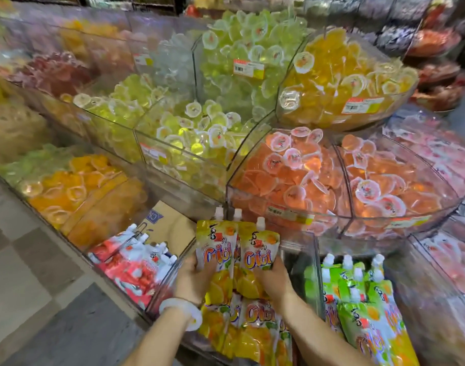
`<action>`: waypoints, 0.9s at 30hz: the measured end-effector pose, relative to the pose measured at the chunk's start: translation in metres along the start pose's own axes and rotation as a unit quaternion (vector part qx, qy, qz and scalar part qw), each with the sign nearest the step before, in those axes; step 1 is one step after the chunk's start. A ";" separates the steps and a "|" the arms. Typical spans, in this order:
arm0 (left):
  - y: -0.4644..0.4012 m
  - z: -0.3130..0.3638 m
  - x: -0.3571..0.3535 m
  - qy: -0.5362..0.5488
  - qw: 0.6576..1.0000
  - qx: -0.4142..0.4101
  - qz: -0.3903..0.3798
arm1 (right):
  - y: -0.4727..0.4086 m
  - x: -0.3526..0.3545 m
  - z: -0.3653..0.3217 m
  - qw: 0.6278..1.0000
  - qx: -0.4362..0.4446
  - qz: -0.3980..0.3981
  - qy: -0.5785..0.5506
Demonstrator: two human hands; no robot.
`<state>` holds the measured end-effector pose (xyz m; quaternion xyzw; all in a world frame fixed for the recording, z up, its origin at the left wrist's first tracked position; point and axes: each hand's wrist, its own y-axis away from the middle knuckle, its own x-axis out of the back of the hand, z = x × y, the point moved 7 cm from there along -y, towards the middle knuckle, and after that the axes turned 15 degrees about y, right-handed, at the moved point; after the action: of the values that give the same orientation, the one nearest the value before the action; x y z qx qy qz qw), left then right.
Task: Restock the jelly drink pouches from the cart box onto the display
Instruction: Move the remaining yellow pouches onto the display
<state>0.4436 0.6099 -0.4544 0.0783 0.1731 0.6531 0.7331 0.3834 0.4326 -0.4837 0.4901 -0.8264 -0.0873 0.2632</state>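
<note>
Nearest the camera, two bare forearms are reaching forward over a clear acrylic bin on the display's lowest tier. The left hand, with a pale band at the wrist, is gripping one side of a small bundle of yellow orange-flavour jelly drink pouches with white screw caps, and the right hand is curling round the other side, so both are holding the bundle upright between them, caps up, just above the bin. Under the hands, more yellow pouches are lying stacked in that bin, so this compartment appears partly filled already.

To the right, a neighbouring bin is holding green-and-yellow pouches, and to the left another is holding red-and-white pouches; both look well stocked. Just beyond the red ones, a brown cardboard box is showing, but its contents are hidden, so I cannot tell how much stock is left to move.

Farther back, tiers of clear bins are brimming with small orange jelly cups, yellow-green jelly cups and deep yellow jelly cups.

In my judgement the restocking is in mid-course: this bundle is not yet set down.
</note>
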 end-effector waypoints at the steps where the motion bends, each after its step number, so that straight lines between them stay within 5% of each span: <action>1: 0.000 0.001 -0.001 -0.011 1.000 -0.001 -0.020 | 0.000 -0.002 0.004 1.000 -0.012 0.003 0.006; 6: -0.005 -0.006 -0.014 0.059 0.986 0.095 -0.125 | 0.009 0.009 0.018 0.994 -0.063 0.076 0.052; 9: -0.009 -0.015 -0.029 0.054 0.978 0.121 -0.164 | 0.028 0.029 0.009 0.982 -0.015 0.186 0.026; 12: 0.001 -0.020 -0.062 0.021 0.966 0.124 -0.226 | 0.045 0.036 0.001 0.976 0.015 0.215 -0.018; 20: 0.013 -0.029 -0.122 -0.054 0.980 0.030 -0.190 | 0.054 0.053 -0.001 0.974 -0.004 0.223 0.030; 23: 0.015 -0.025 -0.124 -0.141 0.978 -0.013 -0.151 | 0.055 0.054 -0.009 0.971 0.001 0.232 0.055; 27: 0.013 -0.029 -0.127 -0.369 0.912 -0.078 -0.163 | 0.058 0.049 -0.001 0.965 -0.006 0.243 0.098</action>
<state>0.4105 0.4836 -0.4579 0.2268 -0.1513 0.4609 0.8445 0.3212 0.4202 -0.4427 0.2791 -0.8903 0.0223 0.3592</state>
